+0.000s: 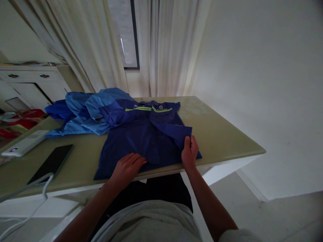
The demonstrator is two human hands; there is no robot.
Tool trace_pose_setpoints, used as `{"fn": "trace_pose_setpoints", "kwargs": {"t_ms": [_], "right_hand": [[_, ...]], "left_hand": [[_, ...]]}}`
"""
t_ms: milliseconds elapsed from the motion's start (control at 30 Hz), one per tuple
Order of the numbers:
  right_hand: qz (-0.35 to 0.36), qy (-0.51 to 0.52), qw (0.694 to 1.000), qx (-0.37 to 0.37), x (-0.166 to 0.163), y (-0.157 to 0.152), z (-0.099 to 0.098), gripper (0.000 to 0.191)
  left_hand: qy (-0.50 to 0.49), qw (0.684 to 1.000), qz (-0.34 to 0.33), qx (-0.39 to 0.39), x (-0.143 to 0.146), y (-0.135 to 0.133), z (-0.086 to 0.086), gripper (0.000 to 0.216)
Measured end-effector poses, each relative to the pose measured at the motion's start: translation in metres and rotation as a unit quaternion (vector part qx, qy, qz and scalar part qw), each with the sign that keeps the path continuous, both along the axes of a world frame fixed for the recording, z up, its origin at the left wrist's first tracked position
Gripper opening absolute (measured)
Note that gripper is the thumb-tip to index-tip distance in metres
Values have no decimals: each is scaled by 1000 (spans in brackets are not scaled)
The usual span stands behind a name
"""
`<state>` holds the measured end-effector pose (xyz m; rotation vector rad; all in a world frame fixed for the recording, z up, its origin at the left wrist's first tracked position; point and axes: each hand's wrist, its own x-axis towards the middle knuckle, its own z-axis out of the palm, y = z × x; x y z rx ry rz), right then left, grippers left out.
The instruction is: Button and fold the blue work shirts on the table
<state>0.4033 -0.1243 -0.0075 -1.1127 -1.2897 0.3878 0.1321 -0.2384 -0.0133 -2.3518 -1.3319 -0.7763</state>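
Note:
A dark blue work shirt (pixel 136 137) with yellow-green stripes and small white emblems on its chest lies spread on the table, its collar at the far side. My right hand (pixel 189 151) grips the end of the shirt's right-hand sleeve, which is folded down across the front and lifted a little, thumb on top. Near the table's front edge, my left hand (pixel 128 168) rests on the shirt's lower hem with its fingers stretched out flat. The shirt's left-hand sleeve runs into a heap of lighter blue clothes (pixel 93 107).
The greenish tabletop (pixel 222 134) narrows to a corner at the right, near a white wall. At the left lie a black phone (pixel 51 163), a white device (pixel 26 143) and a white cable (pixel 45 188). Behind are curtains (pixel 166 47) and a white cabinet (pixel 32 80).

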Motion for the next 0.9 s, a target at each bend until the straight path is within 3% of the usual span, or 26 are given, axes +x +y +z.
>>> {"fn": "trace_pose_setpoints", "kwargs": {"t_ms": [167, 367, 567, 767, 900], "right_hand": [[-2, 23, 1000, 17, 0, -2, 1, 39], [46, -75, 991, 103, 0, -13, -3, 32], [193, -244, 916, 255, 0, -25, 2, 23], [253, -379, 866, 207, -1, -53, -3, 29], [330, -430, 835, 93, 10, -70, 12, 28]], "left_hand": [[-26, 999, 23, 11, 9, -1, 0, 19], [-11, 1000, 20, 10, 21, -2, 5, 20], [3, 999, -1, -38, 33, -8, 7, 24], [-36, 986, -31, -159, 38, -27, 12, 24], [-61, 960, -71, -264, 32, -34, 27, 21]]}}
